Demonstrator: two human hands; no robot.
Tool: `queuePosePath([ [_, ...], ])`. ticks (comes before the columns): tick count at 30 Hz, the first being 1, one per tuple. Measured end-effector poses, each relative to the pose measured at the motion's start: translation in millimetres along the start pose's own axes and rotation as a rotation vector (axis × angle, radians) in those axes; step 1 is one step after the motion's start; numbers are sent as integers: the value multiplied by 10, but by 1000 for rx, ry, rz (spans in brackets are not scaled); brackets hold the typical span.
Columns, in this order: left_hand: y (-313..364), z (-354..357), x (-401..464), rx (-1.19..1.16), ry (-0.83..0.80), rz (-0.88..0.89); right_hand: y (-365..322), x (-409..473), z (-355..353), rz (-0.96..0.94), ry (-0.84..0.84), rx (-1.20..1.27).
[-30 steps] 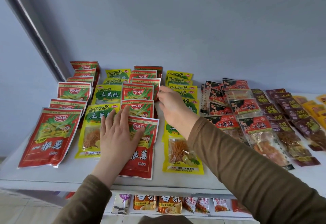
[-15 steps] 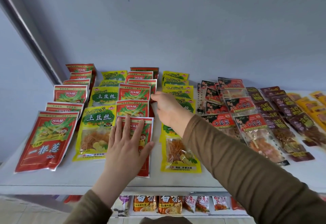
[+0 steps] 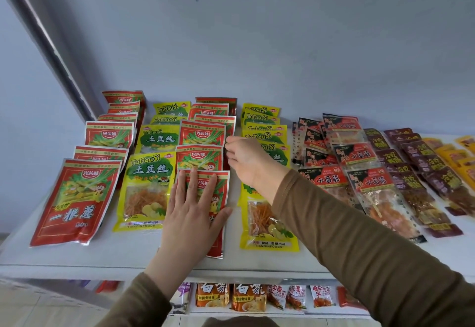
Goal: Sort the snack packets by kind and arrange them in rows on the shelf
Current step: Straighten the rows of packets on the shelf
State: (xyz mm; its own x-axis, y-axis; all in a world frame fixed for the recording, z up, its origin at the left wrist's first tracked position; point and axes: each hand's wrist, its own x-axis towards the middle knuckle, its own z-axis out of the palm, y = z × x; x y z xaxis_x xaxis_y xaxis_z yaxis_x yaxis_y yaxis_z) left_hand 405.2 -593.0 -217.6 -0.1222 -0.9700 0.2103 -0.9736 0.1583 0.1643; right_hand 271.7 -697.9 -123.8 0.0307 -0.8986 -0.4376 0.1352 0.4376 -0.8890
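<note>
My left hand (image 3: 191, 213) lies flat, fingers spread, on the front red packet (image 3: 219, 190). My right hand (image 3: 248, 162) pinches another red packet's (image 3: 203, 135) edge.

I get soft, even, cool light here, fairly bright, with no hard source I can place. Shadows are faint: a thin one under the left hand (image 3: 191, 220) and along the front packets (image 3: 73, 199). The foil on the red packets throws pale glare near their edges, and the clear windows on the right-hand packs (image 3: 385, 205) glint. My wide lens bends the shelf (image 3: 77, 262) edge and the grey strip (image 3: 51, 43) at left. The centre is sharp; the far right edge and the lower shelf look softer.
</note>
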Motion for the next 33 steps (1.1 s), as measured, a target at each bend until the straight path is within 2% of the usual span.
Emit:
queuePosePath([
  [11, 7, 10, -1, -6, 1, -17, 14, 68, 144, 67, 49, -119],
  [33, 21, 33, -18, 9, 68, -19, 70, -34, 188, 53, 43, -148],
])
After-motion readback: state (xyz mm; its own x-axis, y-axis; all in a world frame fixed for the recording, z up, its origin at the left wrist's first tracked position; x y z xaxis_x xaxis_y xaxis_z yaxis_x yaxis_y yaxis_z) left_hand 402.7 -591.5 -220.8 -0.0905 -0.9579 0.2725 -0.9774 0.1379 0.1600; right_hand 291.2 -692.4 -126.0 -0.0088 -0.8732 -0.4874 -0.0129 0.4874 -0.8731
